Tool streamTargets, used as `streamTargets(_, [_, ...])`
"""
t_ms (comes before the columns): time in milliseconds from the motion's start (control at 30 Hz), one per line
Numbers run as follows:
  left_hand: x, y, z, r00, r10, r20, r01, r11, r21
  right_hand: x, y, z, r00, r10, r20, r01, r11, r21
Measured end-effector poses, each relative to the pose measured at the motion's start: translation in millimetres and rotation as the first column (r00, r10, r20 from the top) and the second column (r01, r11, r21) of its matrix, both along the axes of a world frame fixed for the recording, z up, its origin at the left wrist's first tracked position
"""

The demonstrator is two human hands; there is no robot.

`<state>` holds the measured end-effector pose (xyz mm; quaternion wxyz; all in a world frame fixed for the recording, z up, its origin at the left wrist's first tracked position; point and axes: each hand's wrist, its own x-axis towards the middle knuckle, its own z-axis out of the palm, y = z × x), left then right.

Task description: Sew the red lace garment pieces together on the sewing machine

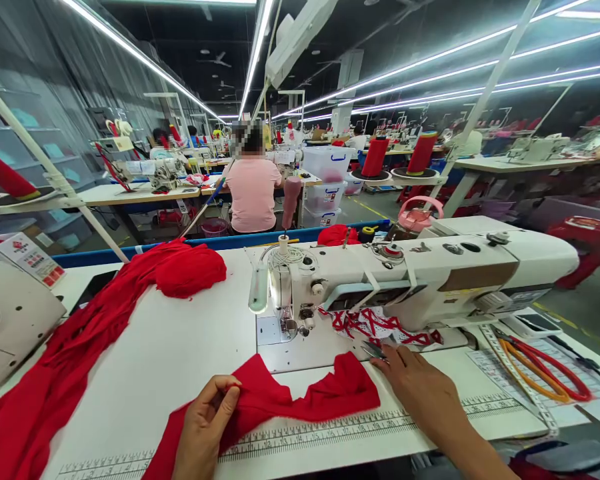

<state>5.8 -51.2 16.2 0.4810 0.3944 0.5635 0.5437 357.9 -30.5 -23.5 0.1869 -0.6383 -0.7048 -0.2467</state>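
White sewing machine (430, 253) across the bench (170, 347) at two o'clock from the cut red cloth (340, 393), with patterned strips (370, 325) below its arm, just beyond the right hand (423, 390), a long red heap (195, 267) at ten and orange-and-red scissors (555, 353) at three. Printed along the near edge, a ruler (320, 437) with numbers such as 19 readable; at ten, left of the heap, a box (30, 257) with lettering too small to read. Bright red, creased and notched along the far edge, lying partly over the ruler at six o'clock in the view, pinched by the left hand (203, 423), with a small metal tool (373, 351) gripped in the right.
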Motion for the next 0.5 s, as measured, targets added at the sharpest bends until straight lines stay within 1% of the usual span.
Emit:
streamTargets(67, [-0.1, -0.3, 0.4, 1.0, 0.002, -0.009, -0.002, 1.0, -0.01, -5.4, -1.4, 8.1, 0.998, 0.011, 0.055, -0.013, 0.999, 0.03])
streamTargets(100, [0.2, -0.3, 0.4, 1.0, 0.002, -0.016, -0.002, 1.0, -0.013, -11.7, -3.7, 13.5, 0.997, 0.055, 0.057, -0.059, 0.997, 0.054])
streamTargets(133, [0.8, -0.4, 0.3, 1.0, 0.0, -0.028, -0.001, 1.0, -0.013, -20.3, -6.9, 19.1, 0.991, 0.134, 0.024, -0.136, 0.988, 0.075])
streamTargets(167, [1.5, -0.6, -0.4, 0.999, -0.004, -0.042, 0.003, 1.0, -0.013, -30.8, -10.8, 24.5, 0.967, 0.25, -0.045, -0.246, 0.966, 0.078])
streamTargets(200, [1.9, -1.0, -1.6, 0.998, -0.013, -0.063, 0.012, 1.0, -0.013, -42.5, -14.9, 29.3, 0.914, 0.383, -0.133, -0.377, 0.924, 0.064])
streamTargets(233, [1.9, -1.6, -3.5, 0.996, -0.024, -0.091, 0.023, 1.0, -0.011, -54.5, -18.7, 33.1, 0.834, 0.501, -0.233, -0.51, 0.86, 0.022])
streamTargets(267, [0.6, -2.4, -6.2, 0.991, -0.034, -0.128, 0.033, 0.999, -0.006, -65.7, -21.7, 35.7, 0.748, 0.578, -0.326, -0.621, 0.783, -0.037])
streamTargets(300, [-2.4, -3.1, -9.6, 0.983, -0.04, -0.177, 0.041, 0.999, 0.004, -74.9, -23.5, 37.0, 0.684, 0.613, -0.396, -0.694, 0.714, -0.095])
streamTargets(333, [-8.0, -3.6, -13.5, 0.969, -0.041, -0.244, 0.048, 0.999, 0.022, -81.1, -24.1, 36.8, 0.645, 0.623, -0.443, -0.736, 0.661, -0.143])
streamTargets(367, [-16.6, -3.4, -17.8, 0.943, -0.039, -0.33, 0.06, 0.997, 0.051, -83.6, -23.5, 35.3, 0.633, 0.624, -0.459, -0.752, 0.637, -0.17])
streamTargets(400, [-28.6, -2.3, -22.2, 0.9, -0.04, -0.435, 0.085, 0.993, 0.086, -82.2, -21.9, 32.6, 0.639, 0.625, -0.448, -0.749, 0.64, -0.174])
streamTargets(433, [-43.9, -0.2, -26.6, 0.834, -0.039, -0.55, 0.123, 0.985, 0.117, -77.1, -19.7, 29.1, 0.655, 0.63, -0.417, -0.735, 0.659, -0.16])
streamTargets(467, [-62.0, 3.0, -30.7, 0.743, -0.04, -0.668, 0.181, 0.973, 0.142, -68.9, -17.3, 25.4, 0.674, 0.642, -0.366, -0.719, 0.683, -0.126])
streamTargets(500, [-81.9, 6.9, -34.4, 0.631, -0.042, -0.775, 0.251, 0.956, 0.153, -58.6, -15.0, 21.8, 0.695, 0.652, -0.303, -0.702, 0.707, -0.088])
